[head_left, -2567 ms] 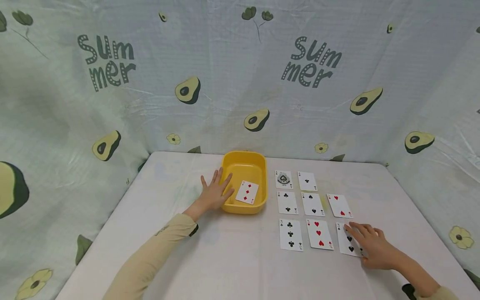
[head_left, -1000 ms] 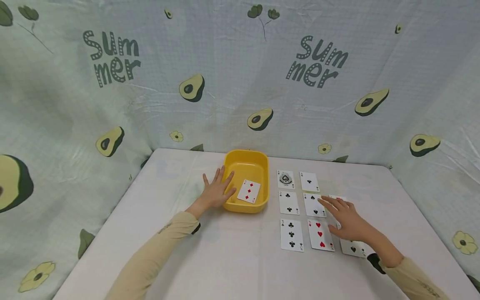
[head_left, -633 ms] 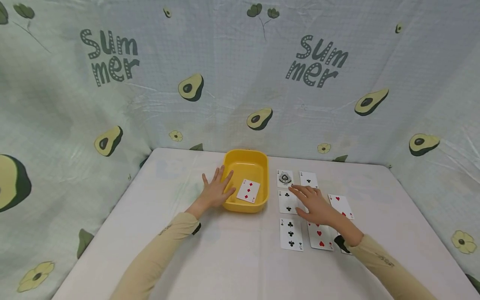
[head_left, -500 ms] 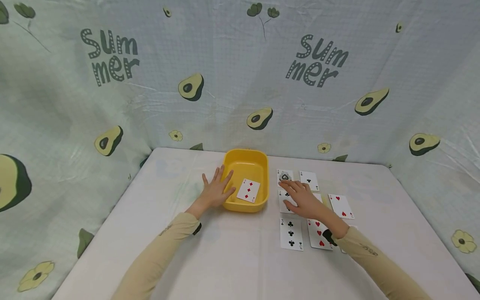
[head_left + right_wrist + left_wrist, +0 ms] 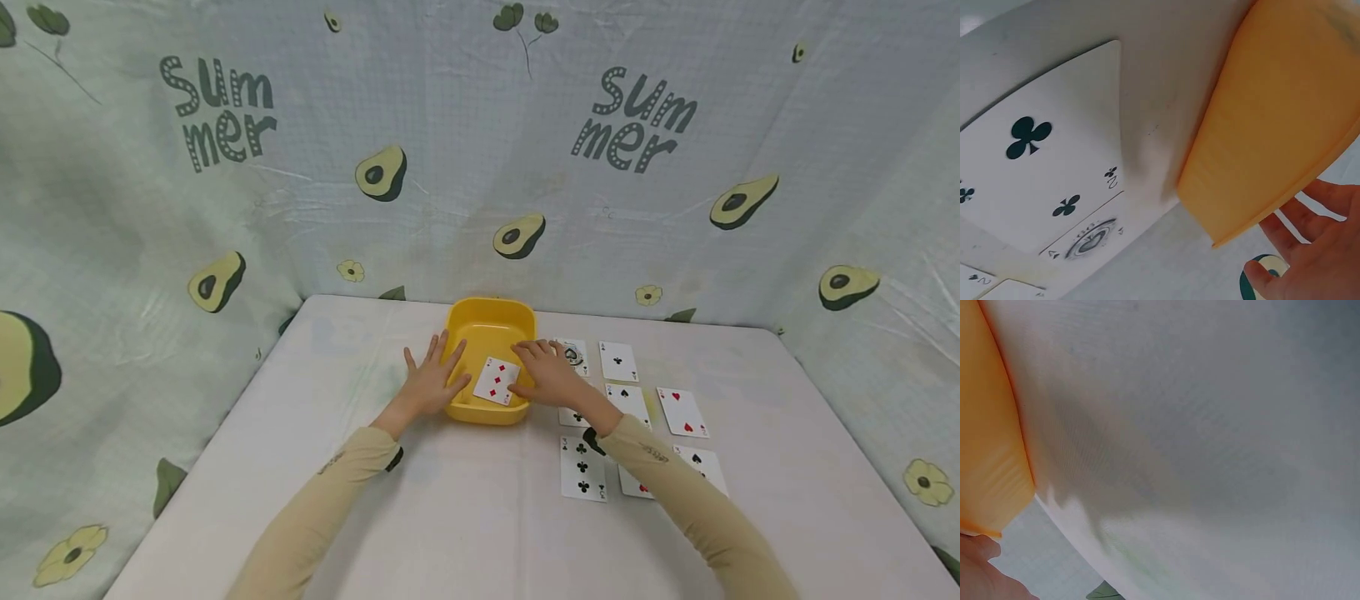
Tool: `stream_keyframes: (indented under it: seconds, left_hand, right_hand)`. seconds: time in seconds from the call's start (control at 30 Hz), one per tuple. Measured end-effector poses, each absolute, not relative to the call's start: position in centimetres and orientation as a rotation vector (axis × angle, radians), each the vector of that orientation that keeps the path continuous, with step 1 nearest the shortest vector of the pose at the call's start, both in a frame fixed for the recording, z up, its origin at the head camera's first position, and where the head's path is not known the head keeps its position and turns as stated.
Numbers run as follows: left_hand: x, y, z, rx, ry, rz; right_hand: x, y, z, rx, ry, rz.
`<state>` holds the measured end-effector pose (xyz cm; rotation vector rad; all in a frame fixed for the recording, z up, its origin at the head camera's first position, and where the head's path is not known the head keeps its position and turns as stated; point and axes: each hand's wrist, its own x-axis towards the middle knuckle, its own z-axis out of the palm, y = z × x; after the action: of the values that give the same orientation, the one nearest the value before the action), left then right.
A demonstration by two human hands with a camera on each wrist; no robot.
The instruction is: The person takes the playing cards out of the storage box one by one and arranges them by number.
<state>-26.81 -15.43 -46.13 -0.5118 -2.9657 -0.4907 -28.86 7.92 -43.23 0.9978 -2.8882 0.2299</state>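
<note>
A yellow plastic tray [image 5: 491, 337] stands at the back of the table, with a three of diamonds playing card [image 5: 495, 381] lying face up inside. My left hand [image 5: 426, 388] rests spread on its left rim. Over the right rim reaches my right hand [image 5: 553, 375], fingertips beside the card's right edge; whether they touch it I cannot tell. In the right wrist view the fingers lie past the tray's rim, holding nothing visible. The left wrist view shows the tray's outer wall [image 5: 991, 425] and part of my left hand [image 5: 982, 575].
Right of the tray, face-up cards lie in rows: ace of spades [image 5: 576, 354], ace of clubs [image 5: 618, 362], two of clubs [image 5: 1054, 162], two of spades [image 5: 628, 402], two of hearts [image 5: 682, 412]. Nearest lie three of clubs [image 5: 582, 468], three of hearts [image 5: 636, 486] and three of spades [image 5: 701, 467].
My right hand has left the three of spades and travelled left across the cards to the tray. The left hand stays on the left rim, and the cards lie as before.
</note>
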Motion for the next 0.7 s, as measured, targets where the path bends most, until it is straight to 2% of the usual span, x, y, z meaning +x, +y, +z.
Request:
stream_keyframes:
  seconds: [0.37,0.7]
  left_hand:
    - [-26.8,-15.3,-45.9,-0.499,-3.002,-0.483]
    - [-26.6,-15.4,-45.8,-0.514,-3.006,-0.476]
  right_hand:
    - [-29.9,4.7,-43.9,0.953,-3.086,-0.078]
    - [-30.2,3.0,-44.9,0.968,-3.026,-0.381]
